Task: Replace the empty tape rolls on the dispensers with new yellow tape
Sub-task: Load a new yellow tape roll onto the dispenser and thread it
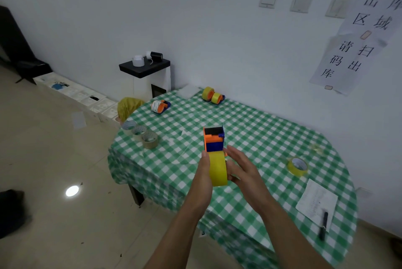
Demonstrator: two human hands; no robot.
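A black pen (323, 223) lies across a paper sheet (314, 198).

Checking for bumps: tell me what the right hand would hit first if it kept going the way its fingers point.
Most likely the orange and blue dispenser: the right hand points up and left at its body, just above the yellow tape roll. Depth is unclear, so it might slip past.

dispensers (213, 138) (161, 106) (208, 93) (218, 97) 4 | empty rolls (129, 127) (139, 131) (150, 139) 3 | loose yellow roll (297, 166) 1
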